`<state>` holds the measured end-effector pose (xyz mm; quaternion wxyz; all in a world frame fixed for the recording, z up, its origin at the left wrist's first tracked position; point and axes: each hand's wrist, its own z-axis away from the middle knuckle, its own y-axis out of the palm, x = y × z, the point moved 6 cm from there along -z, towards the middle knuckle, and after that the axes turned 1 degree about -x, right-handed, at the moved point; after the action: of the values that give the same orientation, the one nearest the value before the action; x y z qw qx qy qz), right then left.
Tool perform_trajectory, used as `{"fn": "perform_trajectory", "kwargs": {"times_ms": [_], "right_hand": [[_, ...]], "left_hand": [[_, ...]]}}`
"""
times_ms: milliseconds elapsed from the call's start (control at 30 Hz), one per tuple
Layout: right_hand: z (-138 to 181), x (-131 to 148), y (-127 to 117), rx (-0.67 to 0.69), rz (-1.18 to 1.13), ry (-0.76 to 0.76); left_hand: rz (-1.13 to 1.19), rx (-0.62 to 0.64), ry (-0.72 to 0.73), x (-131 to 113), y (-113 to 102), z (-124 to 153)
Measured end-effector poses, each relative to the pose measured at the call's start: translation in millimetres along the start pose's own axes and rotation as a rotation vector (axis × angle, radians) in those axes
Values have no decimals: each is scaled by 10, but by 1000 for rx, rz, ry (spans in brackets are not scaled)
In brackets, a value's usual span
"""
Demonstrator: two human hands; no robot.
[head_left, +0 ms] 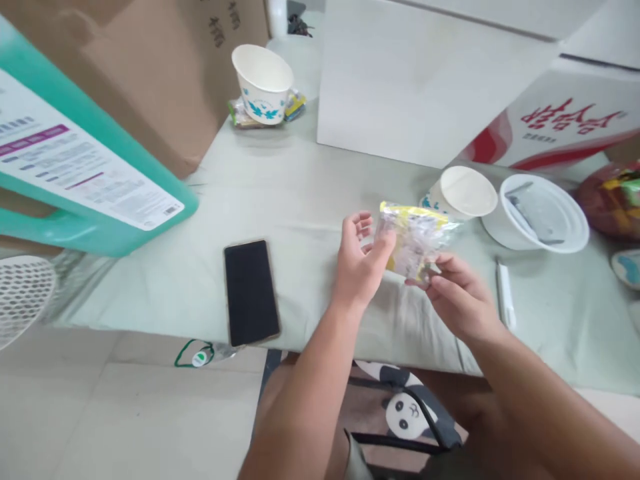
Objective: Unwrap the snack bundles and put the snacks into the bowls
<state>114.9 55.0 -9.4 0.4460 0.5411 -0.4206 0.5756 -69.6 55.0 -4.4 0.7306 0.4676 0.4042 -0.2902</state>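
A small clear plastic packet [413,243] with yellow edges is held up over the near part of the table; blur hides what it contains. My left hand [363,260] is closed at the packet's left side, its thumb over the front and the other fingers curled. Thumb and fingers of my right hand [463,297] pinch the lower right corner. Just behind the packet stands a white paper cup [467,192] with a blue print. To the right of my right hand lies a slim white utility knife [505,293].
A black phone [252,292] lies left of my hands. At right is a white plastic bowl [560,213] with utensils on it. Another paper cup [263,83] rests by small packets at the back. A white box [400,87] and green jug [100,153] flank the table.
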Motion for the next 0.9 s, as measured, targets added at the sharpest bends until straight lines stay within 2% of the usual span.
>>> {"fn": "perform_trajectory", "kwargs": {"times_ms": [100,167,233,300,367,433,533,600,700,767,833,900], "right_hand": [[289,-155,-236,-76,-89,-4],[376,-212,-335,-78,-9,-6],[416,-192,-414,-46,162,-32],[434,-72,-524,-40,387,-125],[447,103,-716,-131,619,-250],[457,230,-998,-310,825,-292],[443,208,-1451,-522,1041,-138],[406,86,-1673,-537,1120,20],[341,-73,-1819,-457,1161,199],[324,-76,-1809,-434,1102,245],[338,-17,-1734,-441,924,248],[369,37,-1579,-391,647,232]], "left_hand": [[63,387,-294,278,376,135],[20,500,-373,410,505,218],[-42,462,-348,494,524,223],[-56,395,-316,553,508,201],[-60,334,-292,588,483,170],[-81,296,-281,609,473,142],[-114,322,-271,635,532,122],[-132,367,-251,658,601,119],[-145,414,-228,717,700,124],[-151,420,-222,760,747,130],[-157,412,-216,795,779,137],[-165,398,-222,825,794,147]]}}
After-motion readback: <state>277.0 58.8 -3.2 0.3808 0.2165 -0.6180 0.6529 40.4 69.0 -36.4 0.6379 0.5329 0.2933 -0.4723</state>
